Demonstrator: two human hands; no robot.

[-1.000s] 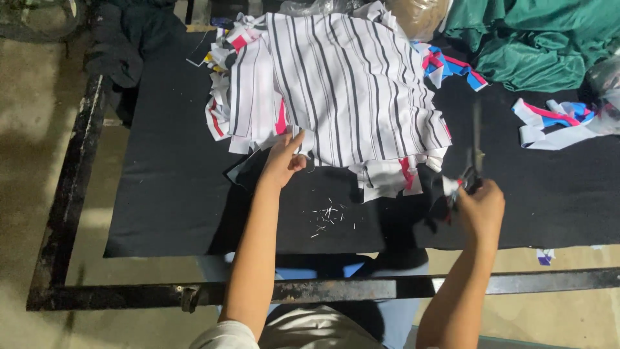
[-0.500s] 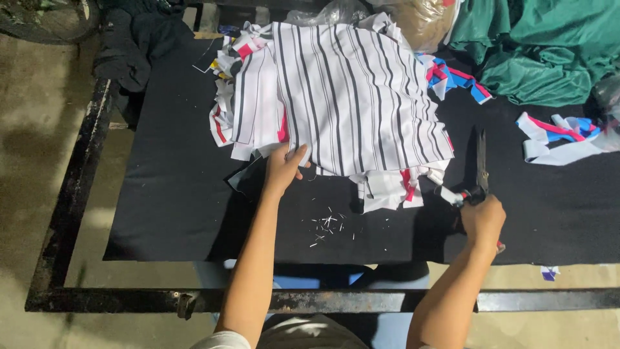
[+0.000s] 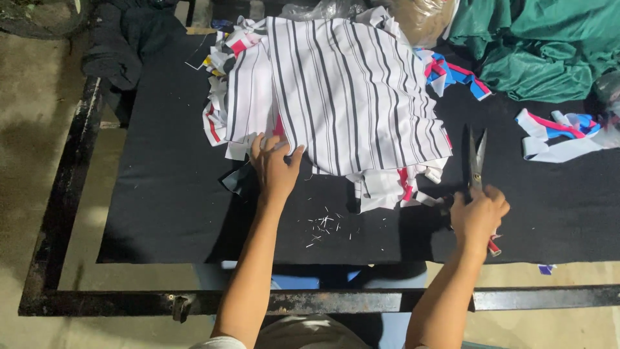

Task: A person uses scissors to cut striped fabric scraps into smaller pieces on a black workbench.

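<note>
The right hand (image 3: 478,216) is closing its grip around the handles of a pair of scissors (image 3: 476,161), blades pointing away from the person. The left hand (image 3: 274,168) is pressing flat, fingers spread, on the near edge of a striped fabric stack (image 3: 342,97). Both are lying on the black-covered counter (image 3: 161,194), white snippets (image 3: 326,225) scattered between the hands and green cloth (image 3: 536,45) bunching at the far right corner.

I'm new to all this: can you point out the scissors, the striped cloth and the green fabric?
scissors (image 3: 476,158): head view, on the blades above the right hand.
striped cloth (image 3: 342,84): head view, middle of the top piece.
green fabric (image 3: 542,45): head view, on its folds, top right.
</note>
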